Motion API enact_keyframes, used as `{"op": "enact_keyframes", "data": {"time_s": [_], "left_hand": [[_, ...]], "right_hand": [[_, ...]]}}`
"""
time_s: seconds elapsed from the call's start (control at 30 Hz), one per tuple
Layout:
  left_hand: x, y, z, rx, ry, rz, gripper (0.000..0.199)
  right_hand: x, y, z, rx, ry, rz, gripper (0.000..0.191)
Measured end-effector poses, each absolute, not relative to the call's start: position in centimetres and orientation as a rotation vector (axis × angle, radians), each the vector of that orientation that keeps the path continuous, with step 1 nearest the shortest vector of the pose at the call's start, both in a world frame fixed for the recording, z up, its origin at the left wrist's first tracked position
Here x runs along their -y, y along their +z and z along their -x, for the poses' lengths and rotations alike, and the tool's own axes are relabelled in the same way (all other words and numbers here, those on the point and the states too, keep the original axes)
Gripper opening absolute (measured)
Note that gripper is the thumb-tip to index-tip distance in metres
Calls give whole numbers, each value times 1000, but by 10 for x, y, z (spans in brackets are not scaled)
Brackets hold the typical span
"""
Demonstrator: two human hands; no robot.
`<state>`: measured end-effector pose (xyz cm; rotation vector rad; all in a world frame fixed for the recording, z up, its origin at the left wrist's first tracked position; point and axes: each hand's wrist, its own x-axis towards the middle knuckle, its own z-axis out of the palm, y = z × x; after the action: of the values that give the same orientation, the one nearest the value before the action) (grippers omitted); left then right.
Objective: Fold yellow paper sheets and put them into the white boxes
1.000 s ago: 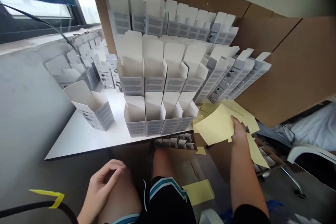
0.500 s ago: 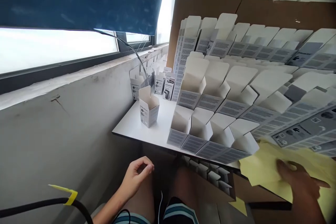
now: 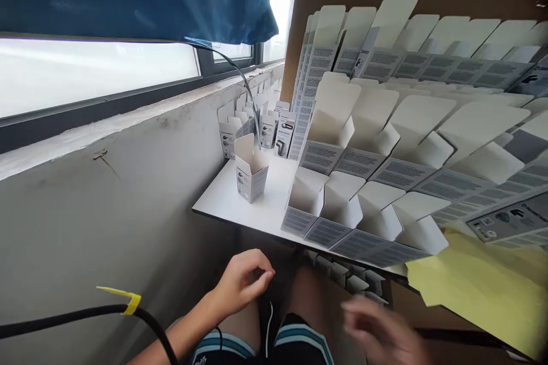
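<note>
Sheets of yellow paper (image 3: 483, 285) lay at four o'clock beside the front box row (image 3: 336, 234), likely light, limp, best pinched at the near edge. Left hand (image 3: 246, 282): grip loosely curled, empty; right hand (image 3: 381, 331): blurred, seemingly parted, nothing visibly held. Surface (image 3: 220, 202) offered edge room toward eight o'clock.

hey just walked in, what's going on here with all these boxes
A person sits at a white table crowded with rows of open-topped boxes. One open box stands apart toward the table's left corner. The left hand is loosely curled in front of the table, with nothing visible in it. The right hand is blurred by motion, apart from the yellow paper lying at the right. Neither hand touches a box.
</note>
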<state>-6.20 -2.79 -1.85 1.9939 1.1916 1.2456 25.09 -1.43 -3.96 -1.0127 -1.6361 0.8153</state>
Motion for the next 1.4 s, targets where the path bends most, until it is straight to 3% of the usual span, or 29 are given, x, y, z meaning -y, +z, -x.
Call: {"op": "enact_keyframes", "data": {"time_s": [0.1, 0.13, 0.3, 0.37, 0.5, 0.53, 0.6, 0.67, 0.7, 0.87, 1.1, 1.27, 1.33, 1.4], "left_hand": [[25, -12, 50, -1047, 1192, -2166, 7], [25, -9, 47, -1022, 1182, -2199, 7], [32, -6, 50, -996, 1200, -2194, 7], [31, -11, 59, -976, 1217, -2136, 17], [1, -25, 88, -1333, 1627, -1955, 33], [-14, -27, 96, -1484, 1758, -1884, 40], [-48, -28, 113, -1751, 1866, -1764, 79], [-81, -27, 127, -1957, 1640, -1639, 117], [-94, -26, 133, -1980, 1571, -1613, 124], [-114, -23, 142, -1931, 1428, -1621, 103], [-34, -2, 115, -1575, 1558, -1839, 69], [31, 39, 86, -1409, 1536, -1960, 39], [46, 51, 82, -1359, 1491, -1946, 50], [55, 59, 83, -1349, 1424, -1970, 79]], "right_hand": [[30, -56, -176, 1709, 1236, 891, 30], [30, -57, -160, 1730, 1214, 881, 23], [19, -44, -146, 1797, 1057, 845, 27], [18, -42, -153, 1793, 1063, 837, 27], [19, -47, -158, 1725, 1072, 867, 30], [20, -48, -157, 1710, 1087, 873, 30], [22, -51, -156, 1687, 1140, 874, 29], [25, -53, -154, 1664, 1200, 854, 28], [27, -53, -153, 1657, 1224, 838, 28], [36, -56, -151, 1623, 1236, 767, 28], [23, -32, -139, 1709, 985, 531, 10], [3, 1, -116, 1710, 800, 358, 27], [2, 10, -110, 1685, 856, 323, 26], [3, 16, -107, 1658, 932, 284, 25]]}}
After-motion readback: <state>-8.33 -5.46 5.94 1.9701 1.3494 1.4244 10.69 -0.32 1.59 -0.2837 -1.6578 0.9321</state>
